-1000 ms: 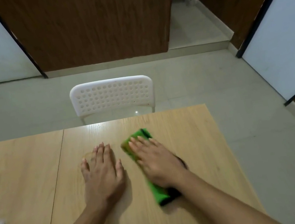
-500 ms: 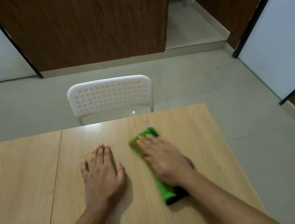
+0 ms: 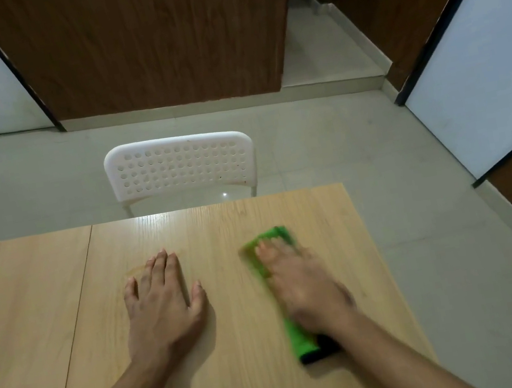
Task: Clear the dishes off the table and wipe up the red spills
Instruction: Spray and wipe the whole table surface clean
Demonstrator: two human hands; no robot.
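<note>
My right hand [image 3: 304, 284] lies flat on a folded green cloth [image 3: 271, 237] with a dark underside, pressing it onto the light wooden table [image 3: 247, 383] near its right side. The hand and cloth are blurred by motion. My left hand [image 3: 161, 303] rests palm down on the table, fingers spread, holding nothing, a hand's width left of the cloth. A faint pale smear [image 3: 136, 269] shows on the wood just beyond my left fingertips. No dishes and no red spill are visible.
A white perforated plastic chair [image 3: 180, 168] stands tucked at the table's far edge. The table's right edge [image 3: 387, 266] lies close to the cloth. A seam [image 3: 74, 314] runs down the tabletop on the left. Grey tiled floor and brown wooden panels lie beyond.
My right hand has slid the green cloth to the right across the table, away from my left hand. My left hand has stayed in place. The blue-and-white object at the left edge has left the view.
</note>
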